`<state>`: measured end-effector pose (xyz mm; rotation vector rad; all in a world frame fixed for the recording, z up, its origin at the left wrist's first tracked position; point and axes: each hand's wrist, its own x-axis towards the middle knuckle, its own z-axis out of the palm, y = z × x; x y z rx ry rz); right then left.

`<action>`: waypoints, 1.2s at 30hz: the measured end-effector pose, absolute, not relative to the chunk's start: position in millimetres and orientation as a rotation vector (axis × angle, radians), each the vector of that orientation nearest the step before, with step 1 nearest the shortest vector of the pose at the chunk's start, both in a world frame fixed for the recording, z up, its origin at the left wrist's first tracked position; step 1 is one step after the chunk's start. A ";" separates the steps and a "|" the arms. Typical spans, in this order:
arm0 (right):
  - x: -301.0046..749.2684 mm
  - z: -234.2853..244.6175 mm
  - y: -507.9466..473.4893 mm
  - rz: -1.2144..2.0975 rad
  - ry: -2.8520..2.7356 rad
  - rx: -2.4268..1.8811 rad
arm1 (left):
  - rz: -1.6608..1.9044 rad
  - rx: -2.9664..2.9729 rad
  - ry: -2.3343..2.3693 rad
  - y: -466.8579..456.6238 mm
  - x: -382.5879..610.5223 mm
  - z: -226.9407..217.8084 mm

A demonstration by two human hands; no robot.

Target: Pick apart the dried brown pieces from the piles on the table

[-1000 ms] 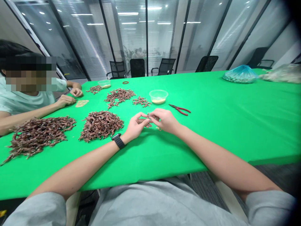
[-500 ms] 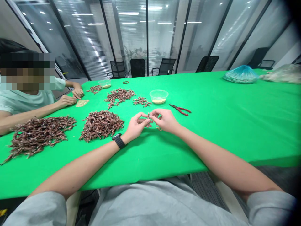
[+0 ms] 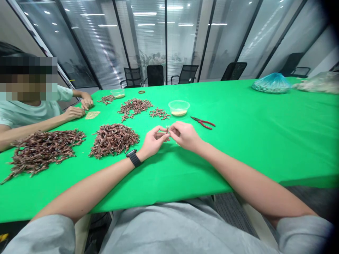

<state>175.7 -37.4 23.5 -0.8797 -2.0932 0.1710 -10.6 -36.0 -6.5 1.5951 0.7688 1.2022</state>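
Observation:
Between my fingertips is a small brown piece [image 3: 167, 129] with pale ends, too small to make out fully; it looks like those in the piles. My left hand [image 3: 155, 141], with a black watch on its wrist, pinches it from the left. From the other side my right hand [image 3: 185, 134] pinches at the same piece, its fingers closed. Partly hidden under the right hand, some tiny pale bits lie on the green cloth [image 3: 238, 141]. Beyond my hands stand a clear plastic tub [image 3: 179, 107] with pale yellow bits in it and red-handled pliers [image 3: 203, 122].
Brown pieces lie in a large pile [image 3: 45, 150], a nearer pile [image 3: 115, 139], a farther pile [image 3: 136, 107] and a small group [image 3: 159, 113]. At the left a co-worker's hands [image 3: 79, 108] rest by pale bits [image 3: 92, 115]. A blue bag [image 3: 271, 84] sits far right.
My right hand has shifted very slightly, covering more of the pale bits under it. Both hands keep pinching the small brown piece.

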 end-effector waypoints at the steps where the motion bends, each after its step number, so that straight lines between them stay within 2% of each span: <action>1: 174.0 25.1 -39.5 0.239 -2.061 -0.912 | 1.217 1.639 0.776 -35.9 -11.3 -6.9; 3: 171.4 28.4 -42.7 0.430 -1.972 -0.993 | 1.247 1.768 0.811 -35.8 -13.1 -7.0; 9: 174.9 34.5 -41.2 1.336 -1.578 -1.123 | 1.329 2.072 0.891 -37.4 -17.8 -3.7; 12: 177.9 35.5 -39.4 1.510 -1.497 -1.057 | 1.314 2.032 0.872 -38.7 -17.0 -3.8; 17: 175.8 32.3 -38.5 1.294 -1.623 -0.983 | 1.253 1.812 0.819 -39.4 -13.7 -5.2; 23: 176.4 25.7 -37.0 0.561 -1.902 -0.894 | 1.239 1.635 0.754 -39.6 -10.8 -4.8; 25: 178.5 24.6 -36.4 0.406 -1.996 -0.849 | 1.241 1.618 0.744 -39.8 -10.3 -4.9; 32: 179.7 24.7 -37.4 0.261 -2.124 -0.750 | 1.247 1.674 0.757 -40.4 -10.5 -6.1; 36: 172.9 25.4 -42.6 0.508 -1.933 -0.907 | 1.294 1.820 0.838 -42.5 -11.6 -3.5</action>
